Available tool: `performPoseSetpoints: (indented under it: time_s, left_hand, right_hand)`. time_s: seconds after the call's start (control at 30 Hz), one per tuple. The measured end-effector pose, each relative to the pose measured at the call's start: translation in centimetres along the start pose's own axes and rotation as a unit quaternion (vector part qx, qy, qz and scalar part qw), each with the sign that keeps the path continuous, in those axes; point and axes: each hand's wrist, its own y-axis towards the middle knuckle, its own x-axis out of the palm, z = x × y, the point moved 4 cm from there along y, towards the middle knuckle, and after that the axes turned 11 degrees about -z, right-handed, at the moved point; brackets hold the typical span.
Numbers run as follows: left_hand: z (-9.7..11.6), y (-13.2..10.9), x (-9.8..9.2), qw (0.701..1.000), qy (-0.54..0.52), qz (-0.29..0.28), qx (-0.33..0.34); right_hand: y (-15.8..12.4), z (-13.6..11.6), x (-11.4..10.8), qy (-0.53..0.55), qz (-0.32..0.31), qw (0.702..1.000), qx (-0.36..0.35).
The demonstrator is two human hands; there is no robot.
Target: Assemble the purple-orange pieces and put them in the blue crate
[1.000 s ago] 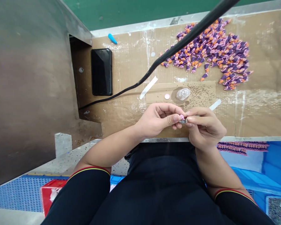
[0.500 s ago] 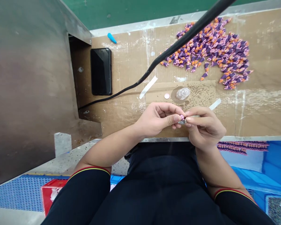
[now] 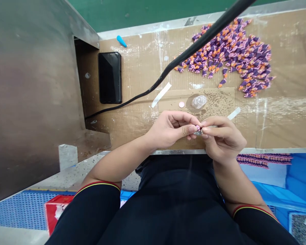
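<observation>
My left hand (image 3: pixel 172 129) and my right hand (image 3: pixel 223 137) meet fingertip to fingertip just above the table's near edge. Between them sits a tiny pink piece (image 3: pixel 198 127), pinched by the left thumb and fingers. The right hand's fingers are pressed together on a small grey tool (image 3: pixel 198 133) whose tip touches the pink piece. Just beyond the hands lie a pink disc (image 3: pixel 181 104) and a small clear bottle (image 3: pixel 199 101) on a cardboard patch.
A heap of purple, pink and orange cone pieces (image 3: pixel 229 51) lies at the back right. A black phone (image 3: pixel 109 77) lies at the left, a black cable (image 3: pixel 168 69) crosses the cardboard, a blue cone (image 3: pixel 121 41) sits behind. Blue bins (image 3: pixel 293 183) stand at lower right.
</observation>
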Motion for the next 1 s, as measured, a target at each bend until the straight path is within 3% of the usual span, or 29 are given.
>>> performPoseSetpoints:
  time_s: [0.53,0.87,1.0]
  left_hand:
    - [0.13,-0.12,0.37,1.000,0.008,0.001,-0.014]
    - [0.00,-0.10,0.36,1.000,-0.011,0.011,0.007]
    - [-0.02,-0.02,0.41,1.000,-0.010,0.028,0.009]
  right_hand:
    - [-0.19,0.22,-0.03,0.019,0.017,1.000,-0.006]
    - [-0.44,0.70,0.16,0.067,0.078,0.994,0.040]
    - [-0.22,0.52,0.35,0.080,0.064,0.993,0.052]
